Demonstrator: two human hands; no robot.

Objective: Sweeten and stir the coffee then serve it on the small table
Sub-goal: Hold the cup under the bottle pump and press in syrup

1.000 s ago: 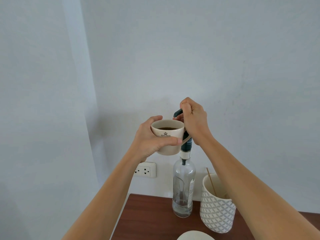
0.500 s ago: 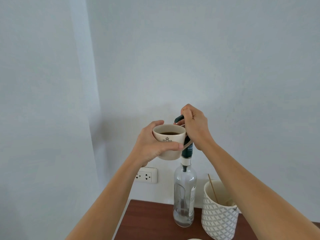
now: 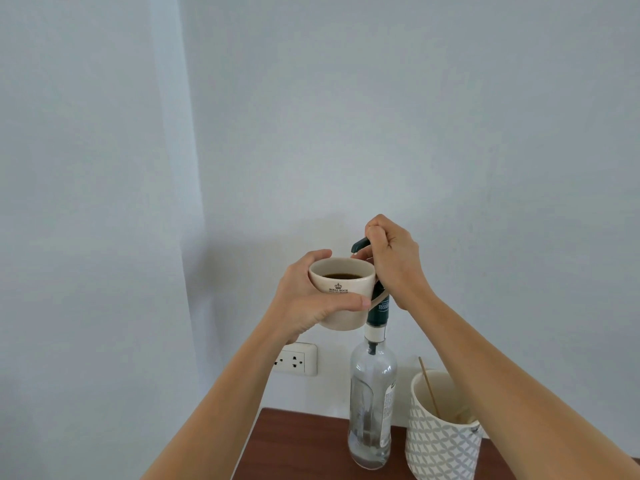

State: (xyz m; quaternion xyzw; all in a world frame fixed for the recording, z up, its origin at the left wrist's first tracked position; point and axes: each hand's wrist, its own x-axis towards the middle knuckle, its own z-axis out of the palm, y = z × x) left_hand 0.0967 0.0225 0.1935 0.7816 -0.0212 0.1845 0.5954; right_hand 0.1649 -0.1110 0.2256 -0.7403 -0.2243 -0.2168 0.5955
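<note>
My left hand [image 3: 311, 299] holds a cream mug [image 3: 343, 292] with dark coffee in it, raised in the air beside the top of a clear glass syrup bottle [image 3: 372, 403]. The bottle stands on the brown table [image 3: 294, 448] and carries a dark green pump [image 3: 379, 311]. My right hand [image 3: 393, 258] is closed over the pump head, whose dark spout [image 3: 360, 244] pokes out just above the mug's rim. The bottle holds only a little liquid at its bottom.
A white patterned holder [image 3: 440, 441] with a thin wooden stir stick [image 3: 428, 386] stands right of the bottle. A white wall socket [image 3: 296, 359] sits on the wall behind my left forearm. The table's left edge lies below the bottle, with plain wall all around.
The view has tilted upward, so hands, mug and bottle sit lower in frame. The pale plate edge at the bottom is gone from view. Both grips look unchanged.
</note>
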